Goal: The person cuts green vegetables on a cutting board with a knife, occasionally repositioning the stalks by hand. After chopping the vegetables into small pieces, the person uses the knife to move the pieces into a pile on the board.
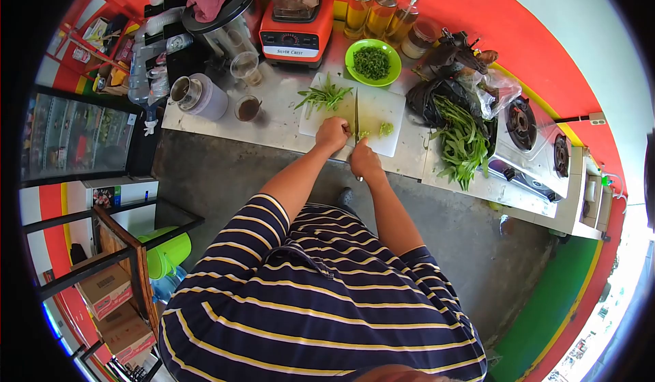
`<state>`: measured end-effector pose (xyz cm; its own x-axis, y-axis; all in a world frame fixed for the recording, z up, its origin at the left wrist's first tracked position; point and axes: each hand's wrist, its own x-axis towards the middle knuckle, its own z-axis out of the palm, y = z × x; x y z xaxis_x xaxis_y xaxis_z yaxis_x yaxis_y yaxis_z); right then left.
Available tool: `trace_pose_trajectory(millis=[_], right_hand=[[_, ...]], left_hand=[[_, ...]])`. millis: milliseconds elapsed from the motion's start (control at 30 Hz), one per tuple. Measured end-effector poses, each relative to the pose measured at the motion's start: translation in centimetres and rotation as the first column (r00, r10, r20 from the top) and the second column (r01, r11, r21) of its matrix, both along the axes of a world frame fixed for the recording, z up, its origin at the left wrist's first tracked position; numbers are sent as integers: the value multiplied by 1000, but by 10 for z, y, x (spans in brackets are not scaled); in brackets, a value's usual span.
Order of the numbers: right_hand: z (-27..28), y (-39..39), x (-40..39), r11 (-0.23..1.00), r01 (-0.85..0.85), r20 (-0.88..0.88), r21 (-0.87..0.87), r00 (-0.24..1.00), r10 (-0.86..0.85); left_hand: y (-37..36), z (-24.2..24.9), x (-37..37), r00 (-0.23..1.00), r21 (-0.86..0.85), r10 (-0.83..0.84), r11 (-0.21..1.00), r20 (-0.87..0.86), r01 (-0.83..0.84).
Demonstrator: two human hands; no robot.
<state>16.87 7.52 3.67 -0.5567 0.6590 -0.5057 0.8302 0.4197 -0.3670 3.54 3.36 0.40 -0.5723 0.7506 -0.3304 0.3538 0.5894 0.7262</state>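
My right hand [366, 160] is closed around the handle of a knife [356, 112], whose blade points away from me over a white cutting board [389, 109]. Close to the blade's left side, my left hand [333, 134] rests on the board with fingers curled in; whatever they pinch is hidden. Long green leaves [326, 95] lie beyond my left hand. Small chopped green bits [386, 129] sit right of the blade, with a few more beside the knife near my right hand. Just behind the board stands a bright green bowl [350, 61] holding finely chopped greens [372, 63].
Leafy stems [464, 140] spill from a black bag [443, 99] on the right, beside a gas stove [532, 143]. Behind are a red blender [295, 39] and pump bottles [381, 13]. A cup of dark liquid [248, 108] and metal container [198, 97] stand left.
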Motion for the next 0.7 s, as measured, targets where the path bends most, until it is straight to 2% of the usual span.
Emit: trace_pose_trajectory(millis=[67, 167, 267, 467, 567, 700], right_hand=[[0, -4, 1, 1000, 7, 30, -17, 1000, -6], [-5, -11, 0, 1000, -18, 11, -20, 1000, 18], [-1, -5, -6, 999, 26, -13, -35, 1000, -27], [1, -6, -5, 999, 21, 69, -48, 997, -18], [-9, -8, -4, 996, 68, 21, -58, 998, -66], [-15, 5, 2, 999, 30, -26, -13, 999, -30]], left_hand=[[-1, -6, 1, 999, 79, 19, 997, -39, -16], [-2, -4, 2, 999, 89, 33, 996, -15, -32], [-2, -11, 0, 999, 94, 25, 995, -42, -21], [-3, -8, -2, 1000, 132, -9, 991, -24, 12], [-4, -3, -2, 1000, 96, -14, 995, -15, 15], [-5, 0, -3, 1000, 101, -26, 994, -15, 27]])
